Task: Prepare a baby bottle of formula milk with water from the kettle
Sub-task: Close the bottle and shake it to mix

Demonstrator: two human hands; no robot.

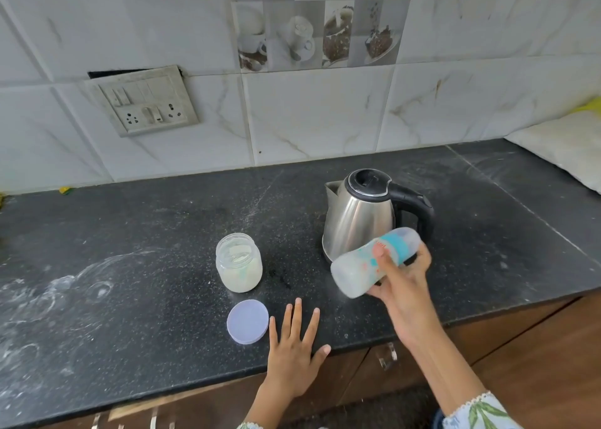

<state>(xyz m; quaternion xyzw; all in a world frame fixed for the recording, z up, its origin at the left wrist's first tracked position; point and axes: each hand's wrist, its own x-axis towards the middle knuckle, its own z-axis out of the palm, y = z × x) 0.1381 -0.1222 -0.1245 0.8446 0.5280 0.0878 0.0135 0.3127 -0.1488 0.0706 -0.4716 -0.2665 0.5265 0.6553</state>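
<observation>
Clear plastic jar of pale formula powder (239, 262) stands open on the black speckled countertop (130, 266), its round lilac lid (247, 321) lying flat just in front. Beside the lid, the left hand (296, 347) rests flat, fingers spread, holding nothing. Farther right, the right hand (401, 277) grips the cloudy baby bottle with teal print (374, 261), tilted before the steel kettle with black handle (364, 214).
</observation>
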